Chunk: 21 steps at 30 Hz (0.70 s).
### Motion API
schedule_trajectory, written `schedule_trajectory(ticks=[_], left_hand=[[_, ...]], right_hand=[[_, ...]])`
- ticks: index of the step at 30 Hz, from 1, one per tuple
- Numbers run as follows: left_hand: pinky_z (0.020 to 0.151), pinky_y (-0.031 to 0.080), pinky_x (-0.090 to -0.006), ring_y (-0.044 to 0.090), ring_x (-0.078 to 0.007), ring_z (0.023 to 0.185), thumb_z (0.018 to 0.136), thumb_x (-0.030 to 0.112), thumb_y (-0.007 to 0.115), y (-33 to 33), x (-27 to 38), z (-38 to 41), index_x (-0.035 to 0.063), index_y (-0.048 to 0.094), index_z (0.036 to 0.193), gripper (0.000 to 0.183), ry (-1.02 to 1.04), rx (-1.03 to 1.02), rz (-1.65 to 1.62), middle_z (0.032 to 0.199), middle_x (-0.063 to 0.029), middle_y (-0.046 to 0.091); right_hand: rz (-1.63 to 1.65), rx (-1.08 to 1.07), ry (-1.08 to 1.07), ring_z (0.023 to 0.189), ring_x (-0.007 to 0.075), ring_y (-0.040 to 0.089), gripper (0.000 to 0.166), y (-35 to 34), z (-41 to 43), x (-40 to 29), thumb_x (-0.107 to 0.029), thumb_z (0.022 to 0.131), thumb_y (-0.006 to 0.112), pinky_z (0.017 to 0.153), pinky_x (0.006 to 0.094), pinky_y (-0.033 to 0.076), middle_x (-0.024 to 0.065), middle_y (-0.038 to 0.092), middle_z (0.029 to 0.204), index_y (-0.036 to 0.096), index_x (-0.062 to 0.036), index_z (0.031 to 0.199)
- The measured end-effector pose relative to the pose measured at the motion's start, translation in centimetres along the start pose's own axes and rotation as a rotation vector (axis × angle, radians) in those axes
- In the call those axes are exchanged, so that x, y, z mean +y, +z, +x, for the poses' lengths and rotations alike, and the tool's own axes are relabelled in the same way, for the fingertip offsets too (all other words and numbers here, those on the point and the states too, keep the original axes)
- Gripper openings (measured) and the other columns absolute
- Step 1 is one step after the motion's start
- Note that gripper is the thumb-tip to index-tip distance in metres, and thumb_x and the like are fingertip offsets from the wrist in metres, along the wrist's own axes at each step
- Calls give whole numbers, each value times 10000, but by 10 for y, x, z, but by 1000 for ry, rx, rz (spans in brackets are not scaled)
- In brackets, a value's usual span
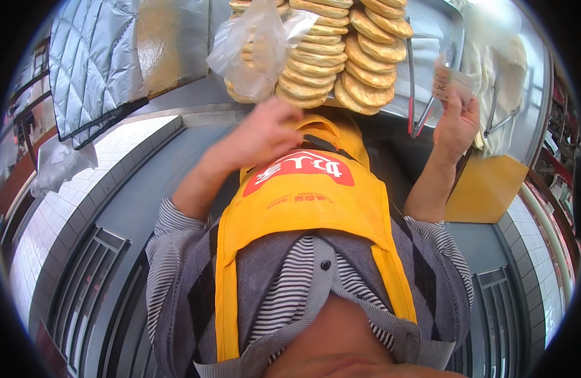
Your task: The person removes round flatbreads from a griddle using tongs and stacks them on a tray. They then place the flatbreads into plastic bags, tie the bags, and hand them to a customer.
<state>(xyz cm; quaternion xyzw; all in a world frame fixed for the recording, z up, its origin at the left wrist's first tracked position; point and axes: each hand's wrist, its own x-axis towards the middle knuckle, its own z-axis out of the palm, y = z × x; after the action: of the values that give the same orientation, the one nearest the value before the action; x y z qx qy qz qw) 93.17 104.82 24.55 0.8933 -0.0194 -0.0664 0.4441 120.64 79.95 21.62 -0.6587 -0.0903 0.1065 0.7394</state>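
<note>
In my right hand (456, 118) I hold up a banknote (451, 84), pinched between thumb and fingers over the right side of the counter. My left hand (271, 130) is blurred in front of my yellow apron (314, 208), close to the near ends of the bread rows. Its fingers look curled, but whether they hold anything is unclear. Just beyond that hand, a clear plastic bag (252, 52) lies over the leftmost row of flatbreads (245, 97). Further rows of round flatbreads (314, 71) and browned flatbreads (371, 66) stand beside it.
Red-handled metal tongs (413, 113) rest on a metal tray (425, 33), right of the breads. Pale cloth (503, 94) with another pair of tongs (501, 125) lies further right. A silver quilted cover (96, 66) is at left, above a hanging plastic bag (66, 163).
</note>
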Motion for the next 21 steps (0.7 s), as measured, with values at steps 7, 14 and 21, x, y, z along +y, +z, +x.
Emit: schedule_trajectory(ticks=[7, 14, 21], left_hand=[[968, 387, -457, 479, -278, 1183, 797, 135, 678, 46, 10, -25, 110, 694, 914, 121, -18, -2, 371, 1164, -79, 582], [979, 364, -430, 475, -272, 1169, 796, 127, 695, 56, -23, -51, 152, 707, 1001, 207, -99, -15, 7, 1142, -76, 567], [940, 366, -491, 547, -251, 1099, 890, 417, 632, 66, -14, -48, 126, 741, 990, 327, -414, -261, 657, 1032, -94, 656]], right_hand=[[-179, -266, 73, 827, 79, 637, 144, 25, -22, -2, -68, 937, 647, 757, 224, 501, 30, 696, 937, 651, 2, 1063], [-137, -409, 60, 820, 55, 623, 139, 39, -65, -21, -56, 931, 663, 732, 200, 488, 8, 685, 919, 646, -4, 1059], [-222, -359, 56, 806, 68, 622, 122, 56, -111, -38, -53, 939, 648, 718, 210, 496, 8, 672, 900, 640, 0, 1049]])
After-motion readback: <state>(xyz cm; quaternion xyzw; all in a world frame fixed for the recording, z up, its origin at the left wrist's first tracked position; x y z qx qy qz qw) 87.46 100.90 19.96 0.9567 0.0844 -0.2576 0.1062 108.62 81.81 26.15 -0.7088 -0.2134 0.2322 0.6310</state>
